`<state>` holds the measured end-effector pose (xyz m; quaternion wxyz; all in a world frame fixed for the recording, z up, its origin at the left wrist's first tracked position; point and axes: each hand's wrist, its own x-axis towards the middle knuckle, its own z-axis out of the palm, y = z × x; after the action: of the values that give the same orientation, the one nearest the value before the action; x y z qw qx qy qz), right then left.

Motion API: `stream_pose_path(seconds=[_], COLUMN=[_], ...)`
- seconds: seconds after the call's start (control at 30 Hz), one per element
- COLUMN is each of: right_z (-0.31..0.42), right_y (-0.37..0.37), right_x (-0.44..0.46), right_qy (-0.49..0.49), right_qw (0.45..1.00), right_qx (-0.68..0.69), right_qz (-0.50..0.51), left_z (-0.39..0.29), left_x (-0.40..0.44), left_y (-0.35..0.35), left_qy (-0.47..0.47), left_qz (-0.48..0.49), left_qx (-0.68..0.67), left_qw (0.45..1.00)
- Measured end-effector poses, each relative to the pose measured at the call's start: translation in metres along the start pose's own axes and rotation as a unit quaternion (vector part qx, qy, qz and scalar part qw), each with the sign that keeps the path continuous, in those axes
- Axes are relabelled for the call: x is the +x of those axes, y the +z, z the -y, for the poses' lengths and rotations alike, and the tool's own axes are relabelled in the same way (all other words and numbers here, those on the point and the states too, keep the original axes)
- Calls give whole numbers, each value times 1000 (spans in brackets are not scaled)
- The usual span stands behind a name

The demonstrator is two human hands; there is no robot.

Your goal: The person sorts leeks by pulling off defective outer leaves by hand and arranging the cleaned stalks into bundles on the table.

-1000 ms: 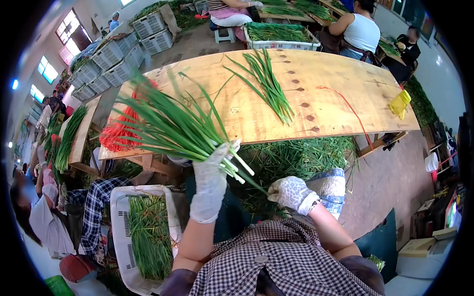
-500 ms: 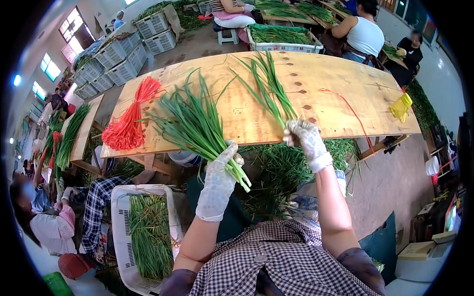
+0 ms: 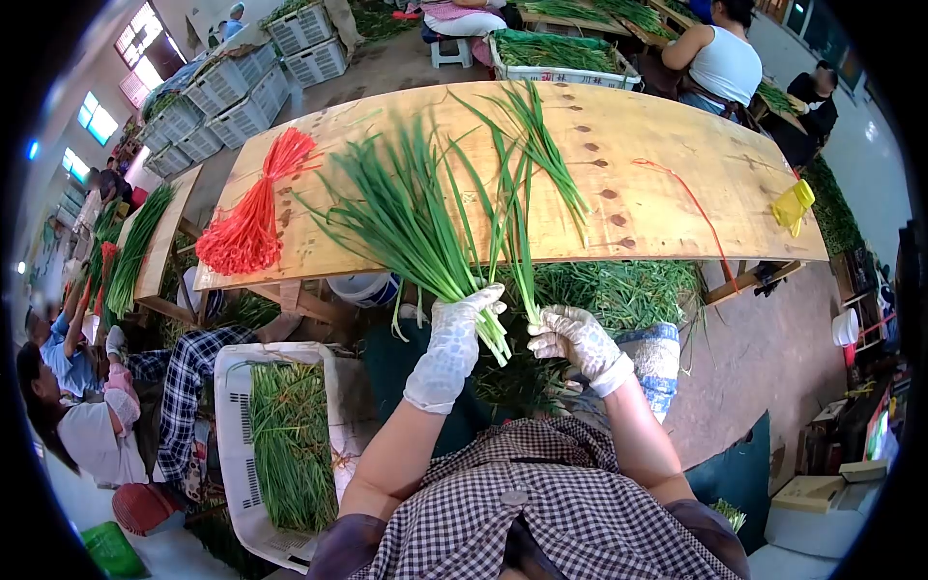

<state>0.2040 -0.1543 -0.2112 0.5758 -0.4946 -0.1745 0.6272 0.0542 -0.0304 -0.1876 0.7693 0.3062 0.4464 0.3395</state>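
In a white glove, my left hand [image 3: 452, 346] is closed around a thick bunch of garlic chives [image 3: 411, 217]. Their pale stem ends stick out below the fist, and the leaves fan up over the table edge. My right hand [image 3: 578, 343], gloved too, pinches the lower ends of a few chives [image 3: 520, 251] just to the right of the bunch. Beyond it, a small loose clump of chives [image 3: 546, 150] lies on the wooden table [image 3: 387, 111], touched by neither hand.
Red ties [image 3: 256, 217] lie at the table's left, a yellow object [image 3: 793, 206] at its right end. A white crate [image 3: 232, 454] of chives stands at lower left. More greens [image 3: 619, 290] are heaped under the table. Several people work nearby, beside stacked crates [image 3: 246, 106].
My right hand has drawn back toward me with a few chives, leaving a small clump lying on the table. My left hand and its bunch have shifted right, closer to the right hand.
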Motion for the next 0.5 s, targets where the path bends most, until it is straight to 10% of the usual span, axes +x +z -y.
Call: stream_pose_path(seconds=[0.5], right_z=[10], right_y=[28], right_x=[16], right_qy=[-48], right_qw=[996], right_qx=[-71], right_qz=[15], left_z=[7], left_x=[0], left_y=[-14], left_qy=[29], left_qz=[37], left_qx=[40], left_qw=[998])
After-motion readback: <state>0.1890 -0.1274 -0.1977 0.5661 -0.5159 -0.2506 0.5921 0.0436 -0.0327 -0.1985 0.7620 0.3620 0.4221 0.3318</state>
